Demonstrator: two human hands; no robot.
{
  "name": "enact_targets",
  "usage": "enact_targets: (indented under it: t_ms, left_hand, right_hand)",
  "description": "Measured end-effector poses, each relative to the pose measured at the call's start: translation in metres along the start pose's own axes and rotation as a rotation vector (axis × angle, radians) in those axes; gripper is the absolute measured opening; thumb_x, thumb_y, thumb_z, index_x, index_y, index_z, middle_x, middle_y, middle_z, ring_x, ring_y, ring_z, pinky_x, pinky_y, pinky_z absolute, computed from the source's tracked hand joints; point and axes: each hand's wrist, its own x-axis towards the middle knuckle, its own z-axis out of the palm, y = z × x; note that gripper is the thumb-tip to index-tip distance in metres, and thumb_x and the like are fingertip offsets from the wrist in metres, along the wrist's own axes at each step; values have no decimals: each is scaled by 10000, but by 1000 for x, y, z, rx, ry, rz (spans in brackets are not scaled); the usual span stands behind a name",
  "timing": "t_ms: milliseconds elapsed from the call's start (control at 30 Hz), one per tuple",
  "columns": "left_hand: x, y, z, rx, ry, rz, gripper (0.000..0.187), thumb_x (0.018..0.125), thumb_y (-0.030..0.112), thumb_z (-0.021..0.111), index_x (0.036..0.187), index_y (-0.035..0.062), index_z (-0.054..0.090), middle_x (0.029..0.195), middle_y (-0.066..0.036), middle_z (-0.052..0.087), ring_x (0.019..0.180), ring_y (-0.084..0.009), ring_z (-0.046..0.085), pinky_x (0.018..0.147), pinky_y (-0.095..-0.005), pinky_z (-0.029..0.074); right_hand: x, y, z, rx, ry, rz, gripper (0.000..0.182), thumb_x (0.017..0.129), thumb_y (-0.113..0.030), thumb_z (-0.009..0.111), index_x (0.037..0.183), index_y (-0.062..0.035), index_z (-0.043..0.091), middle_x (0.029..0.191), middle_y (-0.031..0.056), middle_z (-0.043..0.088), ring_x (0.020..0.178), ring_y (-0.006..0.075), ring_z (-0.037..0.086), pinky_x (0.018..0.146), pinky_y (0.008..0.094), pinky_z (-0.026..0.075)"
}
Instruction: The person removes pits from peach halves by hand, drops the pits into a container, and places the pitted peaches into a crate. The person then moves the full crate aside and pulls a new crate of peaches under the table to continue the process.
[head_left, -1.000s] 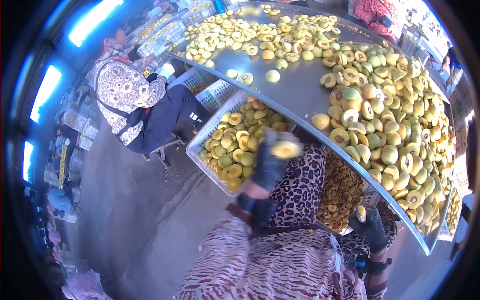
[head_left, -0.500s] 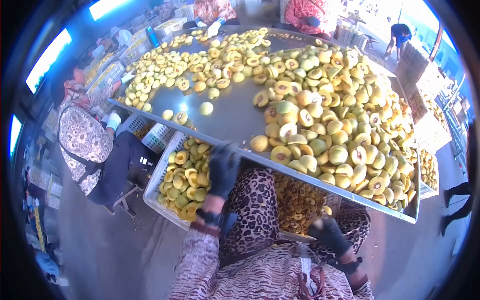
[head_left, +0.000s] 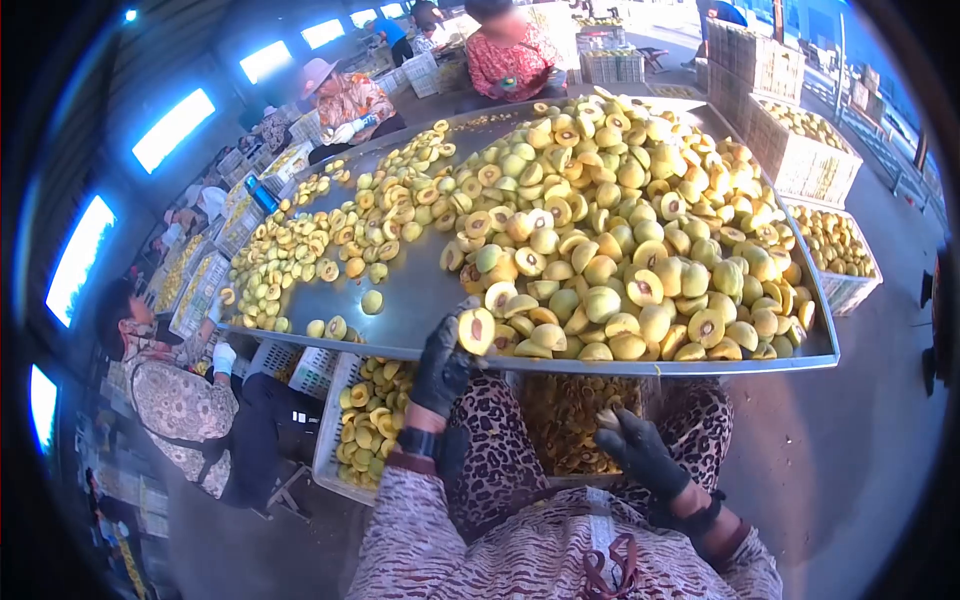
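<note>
My left hand (head_left: 441, 368), in a black glove, is at the near rim of the metal table (head_left: 420, 270). Its fingers are closed on a halved peach (head_left: 476, 331), cut face and brown centre showing. My right hand (head_left: 645, 452), also gloved in black, is above the right side of my lap. Fingers curl around a small pale object (head_left: 608, 419) whose kind I cannot make out. Between my knees a container of fruit scraps (head_left: 570, 420) shows below the table. A large heap of peach halves (head_left: 640, 250) covers the table's right side.
A white crate of fruit halves (head_left: 335, 440) stands left of my leg. One co-worker (head_left: 190, 400) sits at the left; two more people sit across the table. Stacked crates (head_left: 800, 150) and a filled crate (head_left: 835, 250) stand at the right.
My left hand has risen from beside the crate to the table's rim and now holds a peach half. My right hand has shifted slightly. The view has tilted upward.
</note>
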Motion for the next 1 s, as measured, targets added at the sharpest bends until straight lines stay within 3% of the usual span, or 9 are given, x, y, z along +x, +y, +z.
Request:
enact_targets:
  t_ms: [33,133,167,400,767,833,867,933,1000]
  left_hand:
    - [-6,-27,0,-381,-4,-162,478,1024,403,422,1325,37,489,1115,-114,629,874,-184,643,667,-267,556]
    - [-33,-21,49,-596,-27,-311,606,1016,524,328,1299,15,494,1111,-132,638,925,-213,652,765,-306,557]
    - [-38,-8,74,-403,1,-258,658,1015,547,286,1285,-16,494,1097,-146,645,953,-220,646,837,-320,542]
    - [-33,-28,106,-531,-20,-360,693,1002,570,308,1214,-57,514,1034,-169,649,931,-249,650,824,-353,556]
    - [-51,-28,110,-349,21,-165,600,1015,508,352,1174,-46,521,1046,-168,641,867,-248,668,790,-347,577]
    - [-56,-29,114,-386,80,-182,614,1021,480,355,997,-49,667,921,-128,691,815,-190,660,778,-320,541]
    - [-59,-26,118,-390,84,-184,614,1021,480,355,997,-49,667,921,-128,691,815,-190,660,778,-320,541]
    - [-66,-21,125,-24,132,123,581,1029,453,355,1013,-47,651,948,-127,683,835,-188,653,785,-316,535]
    - [-65,-38,125,-142,146,21,576,1025,474,353,1079,-45,598,1027,-131,657,904,-184,637,819,-312,532]
  right_hand:
    - [7,-11,7,52,6,-70,204,892,-188,662,936,-8,578,706,150,591,638,238,602,593,361,462]
    - [23,-32,19,107,-25,-141,200,910,-188,632,947,-3,568,730,198,598,670,344,616,606,391,467]
    - [24,-32,20,101,-63,-168,193,916,-182,619,946,1,566,746,210,609,692,386,615,610,399,468]
    - [20,-32,11,192,-8,-177,205,923,-171,606,948,29,568,767,233,615,706,393,622,610,411,464]
    - [18,-26,18,183,-100,-238,231,940,-197,582,992,28,589,781,219,631,707,345,641,635,402,481]
    - [17,-21,18,143,-98,-271,231,942,-203,579,992,22,590,776,209,629,705,337,639,636,400,481]
    - [16,-19,19,183,-108,-252,226,942,-201,578,992,19,588,777,203,628,704,338,634,636,399,479]
    - [16,-11,21,221,-118,-228,220,943,-200,576,991,15,587,778,196,627,703,338,630,636,397,477]
    - [16,-3,23,123,-73,-253,225,948,-205,570,1006,12,584,800,196,637,723,342,635,654,393,481]
